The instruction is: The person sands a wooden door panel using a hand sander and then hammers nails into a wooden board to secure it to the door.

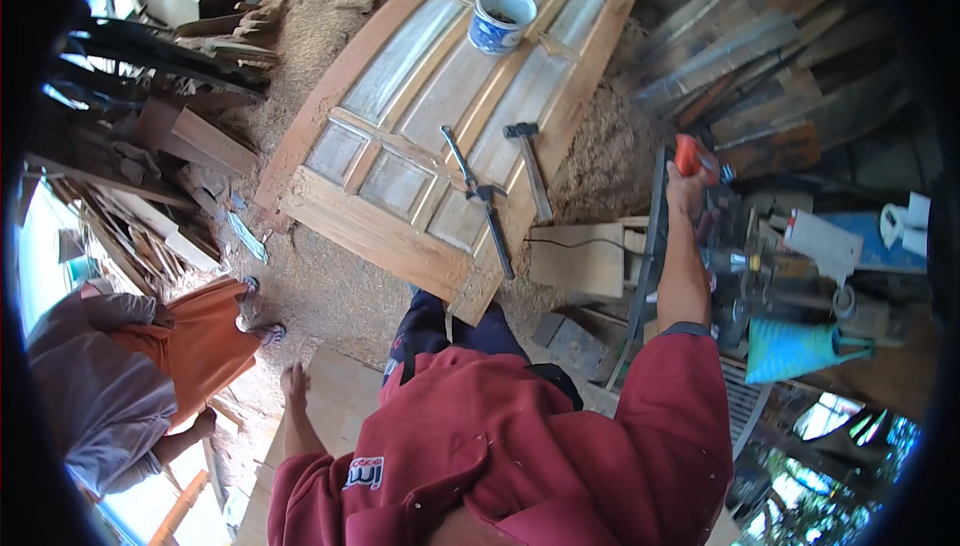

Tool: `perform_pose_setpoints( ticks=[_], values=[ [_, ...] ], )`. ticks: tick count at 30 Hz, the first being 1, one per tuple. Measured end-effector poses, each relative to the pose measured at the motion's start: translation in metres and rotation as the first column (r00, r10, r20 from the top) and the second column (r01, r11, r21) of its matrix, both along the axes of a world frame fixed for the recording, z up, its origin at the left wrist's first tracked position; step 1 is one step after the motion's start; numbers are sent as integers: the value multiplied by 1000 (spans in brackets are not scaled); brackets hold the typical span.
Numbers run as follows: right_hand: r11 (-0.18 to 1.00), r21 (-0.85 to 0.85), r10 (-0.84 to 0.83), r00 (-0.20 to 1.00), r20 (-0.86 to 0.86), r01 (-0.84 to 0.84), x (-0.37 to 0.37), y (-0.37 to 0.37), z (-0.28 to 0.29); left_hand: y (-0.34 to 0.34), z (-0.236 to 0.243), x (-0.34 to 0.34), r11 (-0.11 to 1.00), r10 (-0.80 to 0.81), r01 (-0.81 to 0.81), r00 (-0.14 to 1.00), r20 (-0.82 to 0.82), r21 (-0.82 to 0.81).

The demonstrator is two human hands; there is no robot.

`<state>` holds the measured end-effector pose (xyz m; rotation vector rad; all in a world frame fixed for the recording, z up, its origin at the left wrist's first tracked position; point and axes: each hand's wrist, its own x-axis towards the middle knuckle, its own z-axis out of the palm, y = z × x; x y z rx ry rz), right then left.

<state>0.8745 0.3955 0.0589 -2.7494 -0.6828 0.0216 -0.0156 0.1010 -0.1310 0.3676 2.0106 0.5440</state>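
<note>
My right hand (684,192) reaches out to the right, closed on a bright red object (697,158) whose exact kind I cannot make out. Below it is a cluttered workbench. My left hand (295,386) hangs low at my left side, empty, its fingers loosely apart. Ahead of me lies a panelled wooden door (375,251). On it rest a bar clamp (487,208) with a dark handle, a hammer (530,168) and, farther off, a blue-and-white bucket (502,21) with something dark inside. Neither hand touches the door.
A person in orange shorts (205,346) stands at my left. Scrap boards (215,141) pile up beyond, and more planks (770,56) lean at the far right. A turquoise bag (792,350) sits by the bench on my right. Sawdust (320,36) covers the floor around the door.
</note>
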Motion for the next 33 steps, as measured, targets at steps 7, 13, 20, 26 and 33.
perform_pose_setpoints(
  ticks=[7,13,20,26,33],
  values=[
    [975,-160,-152,987,42,157,62,4,-11,-129,51,97,914,134,-124,991,-1,-387],
    [968,-181,-186,980,-68,171,75,11,-34,-15,29,200,788,-609,613,789,-85,55],
    [963,-215,-176,983,-44,163,77,2,-36,146,85,281,820,-532,541,841,-102,184],
    [931,-274,-246,969,14,240,88,13,-53,143,48,258,902,-422,410,903,77,138],
    [909,-401,-72,990,123,116,87,8,-60,136,-41,226,914,-316,379,888,335,-144]
  ],
)
